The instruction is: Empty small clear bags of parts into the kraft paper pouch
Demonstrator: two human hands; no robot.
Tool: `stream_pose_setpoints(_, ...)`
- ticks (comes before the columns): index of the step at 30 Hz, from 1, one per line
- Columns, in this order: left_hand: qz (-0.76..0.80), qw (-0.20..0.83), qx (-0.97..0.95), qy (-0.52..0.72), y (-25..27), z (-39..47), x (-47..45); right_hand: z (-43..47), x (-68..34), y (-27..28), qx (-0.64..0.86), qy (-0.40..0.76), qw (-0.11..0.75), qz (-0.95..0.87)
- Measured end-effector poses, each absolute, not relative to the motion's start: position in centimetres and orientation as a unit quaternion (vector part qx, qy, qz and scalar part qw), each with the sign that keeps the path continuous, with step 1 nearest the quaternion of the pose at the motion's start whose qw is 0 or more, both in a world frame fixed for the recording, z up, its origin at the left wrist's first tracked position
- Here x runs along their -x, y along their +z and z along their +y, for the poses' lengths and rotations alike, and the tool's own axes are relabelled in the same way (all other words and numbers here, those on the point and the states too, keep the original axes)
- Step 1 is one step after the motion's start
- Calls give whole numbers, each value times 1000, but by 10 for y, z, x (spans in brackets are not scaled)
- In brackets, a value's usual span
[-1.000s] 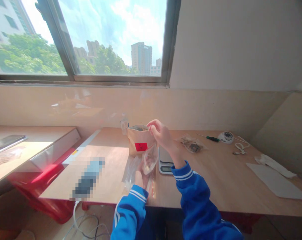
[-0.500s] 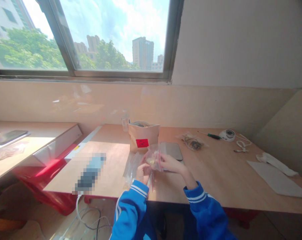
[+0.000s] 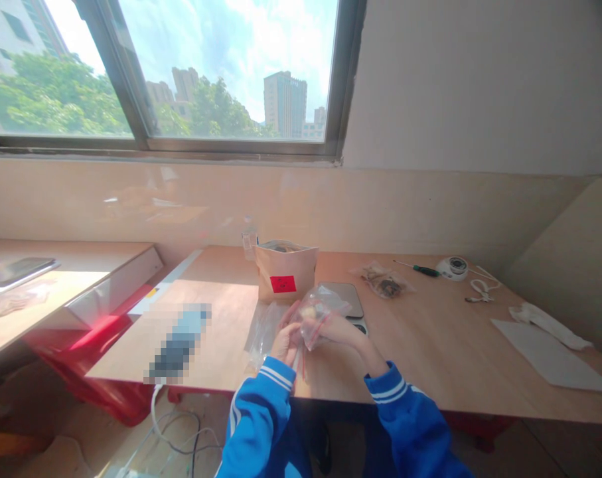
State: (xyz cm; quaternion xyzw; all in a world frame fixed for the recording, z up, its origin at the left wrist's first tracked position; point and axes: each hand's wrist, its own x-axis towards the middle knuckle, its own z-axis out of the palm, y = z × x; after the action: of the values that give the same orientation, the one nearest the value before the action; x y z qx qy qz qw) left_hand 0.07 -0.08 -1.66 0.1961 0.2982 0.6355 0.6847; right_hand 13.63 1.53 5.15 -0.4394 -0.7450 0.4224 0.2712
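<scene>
Between my two hands is a clear zip bag (image 3: pixel 311 318) with some pale, yellowish content inside. My left hand (image 3: pixel 285 338) is closed on the bag's left side. My right hand (image 3: pixel 341 332) grips it from the right, with its fingertips partly covered by the film. Below and left of them, more clear plastic bags (image 3: pixel 263 337) lie on the table. Just beyond my right hand is a flat weighing scale (image 3: pixel 349 299). A brown paper pouch (image 3: pixel 287 269) with a red label stands upright behind the hands, its top gaping.
A filled clear bag (image 3: pixel 384 281), a green-handled screwdriver (image 3: pixel 425 271) and a white dome camera (image 3: pixel 452 268) with its cable lie back right. White sheets (image 3: pixel 544 348) are at the right. A blurred-out phone-like object (image 3: pixel 181 342) and a plastic bottle (image 3: pixel 249 240) are leftward.
The zip bag has turned, and its film now spreads up and right over my right hand. My right hand has shifted slightly, uncovering the scale's front edge.
</scene>
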Motion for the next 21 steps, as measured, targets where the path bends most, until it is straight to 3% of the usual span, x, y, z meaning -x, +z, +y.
stream_pose_setpoints(4, 305, 666, -148, 664, -19, 2, 1, 12, -155, 74, 382, 408, 244, -792)
stream_pose_setpoints(9, 311, 663, -132, 668, -17, 2, 1, 11, -183, 141, 275, 365, 175, -872)
stream_pose_setpoints(11, 313, 667, -132, 663, -17, 3, 0, 20, -175, 170, 268, 329, 252, -870)
stream_pose_setpoints(14, 317, 670, -137, 657, -19, 4, 0, 50, -143, 199, 298, 191, 511, -783)
stream_pose_setpoints(16, 326, 670, -138, 653, -22, 5, 1, 75, -117, 202, 293, 129, 564, -761)
stream_pose_setpoints(18, 336, 669, -135, 649, -24, 7, 2, 97, -94, 193, 278, 108, 522, -799)
stream_pose_setpoints(21, 350, 669, -126, 644, -26, 8, 3, 117, -75, 169, 307, 98, 364, -874)
